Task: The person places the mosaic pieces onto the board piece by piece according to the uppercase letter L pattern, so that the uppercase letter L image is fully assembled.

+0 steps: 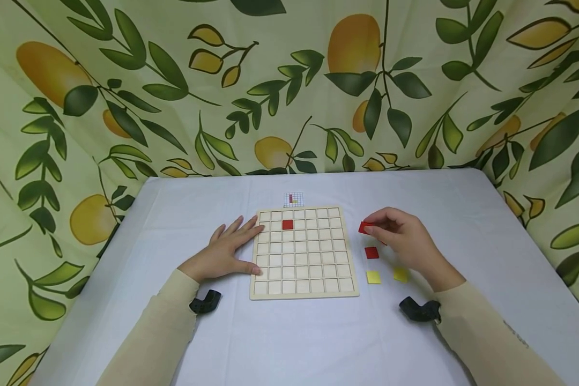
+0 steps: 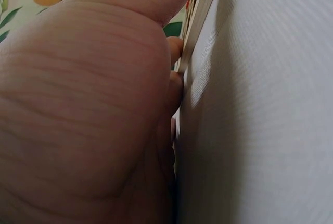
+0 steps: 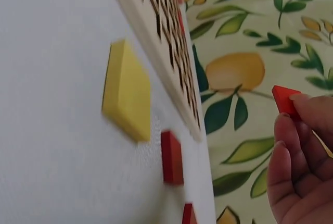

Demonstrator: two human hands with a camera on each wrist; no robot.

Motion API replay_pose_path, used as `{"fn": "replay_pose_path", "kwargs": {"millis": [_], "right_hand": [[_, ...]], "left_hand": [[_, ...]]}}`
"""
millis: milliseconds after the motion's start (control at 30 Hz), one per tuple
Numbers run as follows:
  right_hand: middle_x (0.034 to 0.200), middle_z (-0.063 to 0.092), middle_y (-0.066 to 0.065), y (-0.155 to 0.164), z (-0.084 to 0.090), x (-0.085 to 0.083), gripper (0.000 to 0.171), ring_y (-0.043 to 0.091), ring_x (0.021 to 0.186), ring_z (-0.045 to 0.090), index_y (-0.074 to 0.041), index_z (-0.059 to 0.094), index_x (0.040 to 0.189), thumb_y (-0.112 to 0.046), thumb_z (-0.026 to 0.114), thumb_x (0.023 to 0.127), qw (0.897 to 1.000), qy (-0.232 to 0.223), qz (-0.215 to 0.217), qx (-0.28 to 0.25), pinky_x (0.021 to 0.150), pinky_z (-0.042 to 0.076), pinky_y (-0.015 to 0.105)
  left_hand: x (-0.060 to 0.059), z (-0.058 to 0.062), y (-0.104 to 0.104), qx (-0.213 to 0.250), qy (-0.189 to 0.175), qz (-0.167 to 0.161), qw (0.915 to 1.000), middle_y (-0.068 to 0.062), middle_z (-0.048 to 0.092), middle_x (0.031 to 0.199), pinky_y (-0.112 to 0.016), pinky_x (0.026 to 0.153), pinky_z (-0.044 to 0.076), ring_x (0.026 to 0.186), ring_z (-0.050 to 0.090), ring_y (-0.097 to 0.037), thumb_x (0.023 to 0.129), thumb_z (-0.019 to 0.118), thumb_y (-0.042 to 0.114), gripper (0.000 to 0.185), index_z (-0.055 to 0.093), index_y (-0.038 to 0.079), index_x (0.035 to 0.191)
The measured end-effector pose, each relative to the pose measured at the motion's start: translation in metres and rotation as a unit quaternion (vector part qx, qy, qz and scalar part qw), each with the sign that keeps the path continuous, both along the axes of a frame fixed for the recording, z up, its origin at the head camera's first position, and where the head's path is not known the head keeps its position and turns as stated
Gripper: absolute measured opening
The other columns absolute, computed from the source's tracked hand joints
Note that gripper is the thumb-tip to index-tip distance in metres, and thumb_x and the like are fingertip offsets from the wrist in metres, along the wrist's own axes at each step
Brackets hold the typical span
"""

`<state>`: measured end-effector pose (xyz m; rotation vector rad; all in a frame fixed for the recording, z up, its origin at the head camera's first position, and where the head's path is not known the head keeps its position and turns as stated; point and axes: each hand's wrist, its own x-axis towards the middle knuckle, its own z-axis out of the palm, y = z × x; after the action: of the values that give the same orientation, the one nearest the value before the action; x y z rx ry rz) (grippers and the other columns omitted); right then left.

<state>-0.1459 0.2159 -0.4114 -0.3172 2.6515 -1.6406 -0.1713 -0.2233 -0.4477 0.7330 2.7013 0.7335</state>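
My right hand pinches a red square tile between thumb and fingers, above the table right of the board. In the right wrist view, that tile is raised off the cloth. My left hand lies spread along the left edge of a wooden grid board, fingertips and thumb touching its rim. One red tile sits in a cell near the board's upper left. On the cloth below my right hand are another red tile, a yellow tile and a second yellow tile.
A small printed grid card with coloured marks lies just behind the board. In the right wrist view, a further red tile shows at the bottom edge. White cloth covers the table, and a patterned curtain hangs behind it.
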Motion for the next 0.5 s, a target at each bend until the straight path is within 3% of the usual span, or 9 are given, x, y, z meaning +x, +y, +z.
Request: {"fn": "replay_pose_path", "kwargs": {"millis": [133,267,333,500], "right_hand": [[0.108,0.077,0.008,-0.012,0.008,0.007,0.014,0.040,0.097,0.070,-0.004,0.075,0.115,-0.009,0.079,0.103,1.000,0.006,0.022,-0.015,0.079,0.060,0.026],[0.106,0.077,0.005,-0.023,0.013,0.012,0.012,0.040,0.093,0.070,-0.006,0.076,0.114,-0.006,0.079,0.102,0.999,0.014,0.037,-0.012,0.072,0.060,0.032],[0.104,0.077,0.003,-0.029,0.015,0.014,0.012,0.037,0.089,0.069,-0.008,0.077,0.113,-0.005,0.079,0.102,0.999,0.021,0.045,-0.008,0.064,0.057,0.032],[0.104,0.078,-0.002,-0.048,0.016,0.014,0.010,0.025,0.088,0.070,-0.010,0.079,0.110,-0.004,0.078,0.102,0.995,0.053,0.079,-0.004,0.072,0.055,0.029]], "left_hand": [[0.000,0.000,0.001,-0.005,-0.005,0.005,1.0000,0.007,0.011,0.181,-0.063,0.126,-0.008,0.166,-0.004,-0.030,0.079,0.086,0.073,0.117,0.035,0.027,0.174],[0.000,0.001,0.001,-0.010,-0.011,0.006,0.9999,0.009,0.009,0.181,-0.061,0.126,-0.009,0.166,-0.005,-0.028,0.080,0.085,0.074,0.117,0.033,0.028,0.174],[0.000,0.001,0.002,-0.009,-0.013,0.004,0.9999,0.009,0.009,0.181,-0.061,0.126,-0.009,0.166,-0.005,-0.028,0.080,0.085,0.074,0.117,0.033,0.028,0.174],[0.000,0.001,0.001,-0.007,-0.015,0.005,0.9998,0.009,0.009,0.181,-0.061,0.126,-0.009,0.166,-0.005,-0.028,0.080,0.085,0.074,0.117,0.032,0.029,0.174]]}}
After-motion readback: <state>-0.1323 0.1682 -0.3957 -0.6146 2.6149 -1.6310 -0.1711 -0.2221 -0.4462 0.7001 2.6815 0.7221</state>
